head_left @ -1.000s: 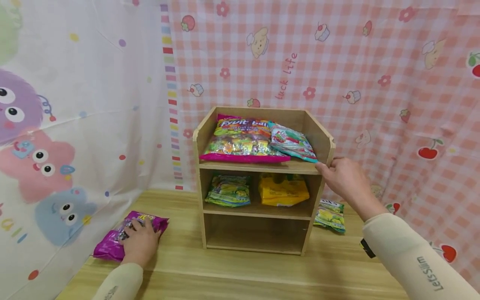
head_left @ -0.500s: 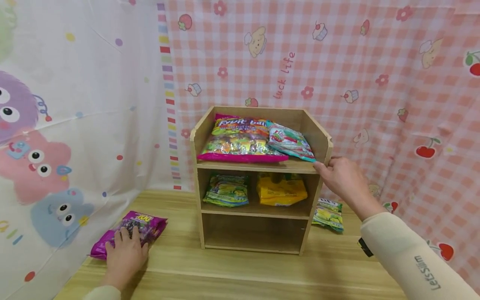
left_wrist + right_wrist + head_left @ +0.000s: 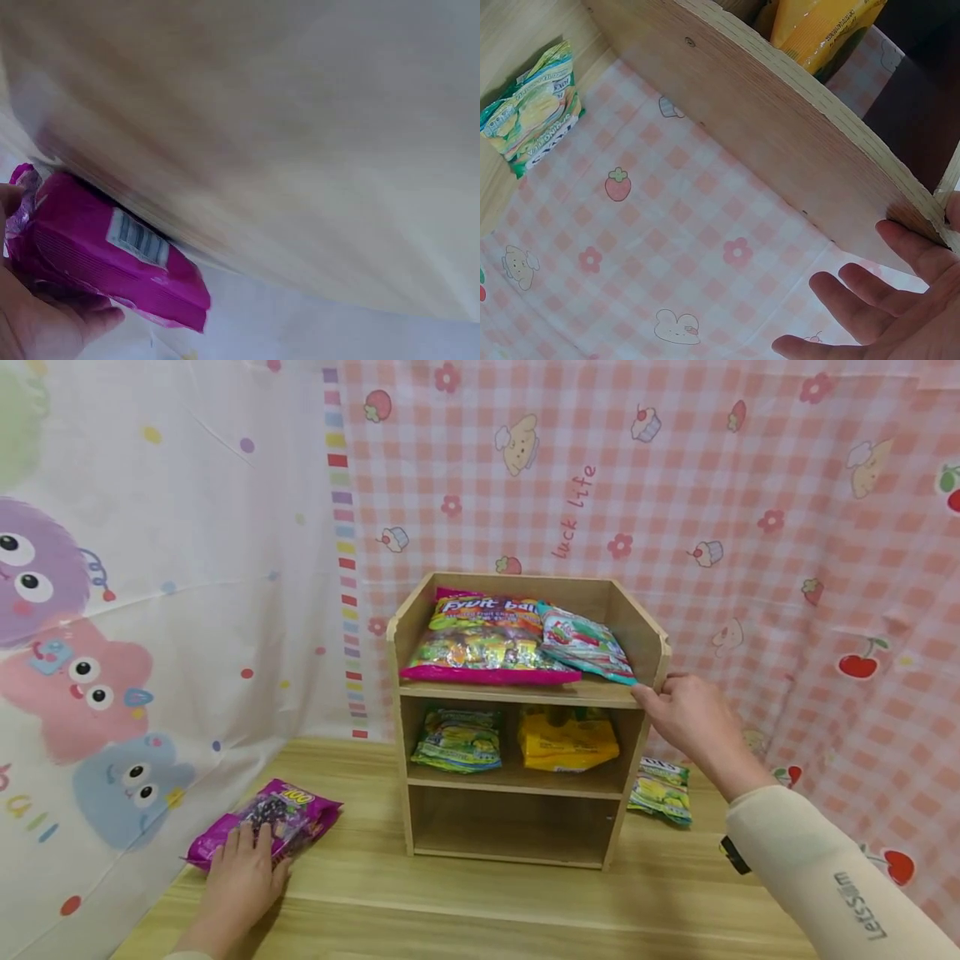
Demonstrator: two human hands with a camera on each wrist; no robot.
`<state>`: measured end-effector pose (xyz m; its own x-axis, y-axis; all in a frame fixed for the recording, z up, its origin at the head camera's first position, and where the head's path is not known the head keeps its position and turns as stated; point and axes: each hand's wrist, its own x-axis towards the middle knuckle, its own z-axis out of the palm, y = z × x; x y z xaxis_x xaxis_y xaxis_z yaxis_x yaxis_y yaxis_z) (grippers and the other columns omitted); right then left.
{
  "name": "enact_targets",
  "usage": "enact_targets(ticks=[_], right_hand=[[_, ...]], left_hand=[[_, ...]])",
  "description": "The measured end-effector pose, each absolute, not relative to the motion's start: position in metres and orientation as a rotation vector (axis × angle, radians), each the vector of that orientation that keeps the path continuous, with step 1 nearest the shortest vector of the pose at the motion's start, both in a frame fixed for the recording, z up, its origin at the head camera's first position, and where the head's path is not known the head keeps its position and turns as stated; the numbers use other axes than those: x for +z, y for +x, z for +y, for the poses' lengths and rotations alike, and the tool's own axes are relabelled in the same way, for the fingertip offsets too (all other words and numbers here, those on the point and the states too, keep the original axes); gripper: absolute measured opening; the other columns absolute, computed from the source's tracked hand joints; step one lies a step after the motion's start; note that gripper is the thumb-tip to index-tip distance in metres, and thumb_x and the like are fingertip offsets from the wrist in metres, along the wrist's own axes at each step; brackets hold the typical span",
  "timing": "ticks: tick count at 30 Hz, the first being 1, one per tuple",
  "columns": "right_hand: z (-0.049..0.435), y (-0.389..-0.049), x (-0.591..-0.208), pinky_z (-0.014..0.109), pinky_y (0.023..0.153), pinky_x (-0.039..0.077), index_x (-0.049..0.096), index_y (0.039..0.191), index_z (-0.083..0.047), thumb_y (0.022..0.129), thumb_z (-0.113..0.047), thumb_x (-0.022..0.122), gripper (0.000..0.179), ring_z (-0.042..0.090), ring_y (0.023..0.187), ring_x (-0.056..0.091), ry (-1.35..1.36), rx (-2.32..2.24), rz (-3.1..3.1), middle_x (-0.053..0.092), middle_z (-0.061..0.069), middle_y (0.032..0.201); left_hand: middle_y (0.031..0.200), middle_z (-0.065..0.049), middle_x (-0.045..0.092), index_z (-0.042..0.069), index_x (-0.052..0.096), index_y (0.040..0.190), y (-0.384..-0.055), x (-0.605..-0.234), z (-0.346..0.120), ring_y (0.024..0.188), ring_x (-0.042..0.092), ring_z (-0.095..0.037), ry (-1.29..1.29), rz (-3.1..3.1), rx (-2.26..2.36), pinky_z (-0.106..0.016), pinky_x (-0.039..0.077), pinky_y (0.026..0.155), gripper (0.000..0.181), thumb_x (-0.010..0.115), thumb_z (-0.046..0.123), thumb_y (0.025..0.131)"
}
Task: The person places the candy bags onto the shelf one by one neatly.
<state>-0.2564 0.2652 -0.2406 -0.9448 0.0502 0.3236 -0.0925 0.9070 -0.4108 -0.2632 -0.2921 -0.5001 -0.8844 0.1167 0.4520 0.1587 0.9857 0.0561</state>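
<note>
At the left of the head view, my left hand point(image 3: 243, 878) rests on the near side of a purple candy bag point(image 3: 300, 802). Its fingers lie rather straight over the wrapper; in the left wrist view the thumb is extended beside the bag point(image 3: 124, 255), whose barcode shows. My right hand point(image 3: 693, 718) pinches the right front edge of a small wooden shelf point(image 3: 517, 695), thumb in front and index finger along the outer side. The right wrist view shows that hand's other fingers point(image 3: 855, 307) spread, off the wood.
On the shelf's top lie a large fruit candy bag point(image 3: 487, 639) and a teal bag point(image 3: 588, 643). Its middle level holds a green bag point(image 3: 459, 741) and a yellow bag point(image 3: 567, 739). Another green-yellow bag point(image 3: 662, 792) lies on the table right of the shelf. Patterned curtains point(image 3: 600, 485) stand behind.
My left hand has slid back from the top of the purple bag to its near side, uncovering more of the print. The right hand stays on the shelf edge.
</note>
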Motion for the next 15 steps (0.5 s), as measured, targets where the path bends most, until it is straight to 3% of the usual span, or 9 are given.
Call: enact_targets(ticks=[5,8,12,15], right_hand=[[0.265,-0.256,-0.240,0.034,0.057,0.041,0.066,0.099,0.003,0.100,-0.054,0.045,0.060,0.026,0.070,0.054,0.043,0.615,-2.736,0.061,0.013,0.084],[0.266,-0.256,-0.240,0.034,0.056,0.041,0.066,0.100,0.003,0.100,-0.053,0.045,0.060,0.026,0.070,0.054,0.039,0.622,-2.734,0.061,0.013,0.083],[0.266,-0.257,-0.241,0.034,0.056,0.042,0.067,0.101,0.003,0.100,-0.054,0.045,0.061,0.027,0.071,0.054,0.033,0.623,-2.732,0.062,0.013,0.084],[0.266,-0.257,-0.242,0.034,0.057,0.042,0.067,0.100,0.003,0.100,-0.053,0.046,0.061,0.027,0.071,0.054,0.030,0.618,-2.732,0.062,0.014,0.085]], left_hand=[[0.118,-0.050,0.048,-0.027,0.049,0.119,-0.248,-0.501,-0.300,0.110,0.049,-0.063,-0.225,-2.657,-0.021,-0.067,0.040,0.093,0.059,0.071,0.016,0.085],[0.110,-0.048,0.053,-0.028,0.049,0.115,-0.245,-0.503,-0.301,0.102,0.056,-0.059,-0.286,-2.636,0.052,-0.061,0.046,0.090,0.043,0.061,0.001,0.087],[0.092,-0.039,0.058,-0.028,0.050,0.108,-0.248,-0.505,-0.297,0.083,0.062,-0.049,-0.331,-2.567,0.108,-0.054,0.054,0.075,0.029,0.048,-0.014,0.082],[0.082,-0.032,0.057,-0.026,0.051,0.105,-0.249,-0.502,-0.290,0.072,0.062,-0.043,-0.292,-2.585,0.089,-0.052,0.054,0.063,0.025,0.048,-0.014,0.083]])
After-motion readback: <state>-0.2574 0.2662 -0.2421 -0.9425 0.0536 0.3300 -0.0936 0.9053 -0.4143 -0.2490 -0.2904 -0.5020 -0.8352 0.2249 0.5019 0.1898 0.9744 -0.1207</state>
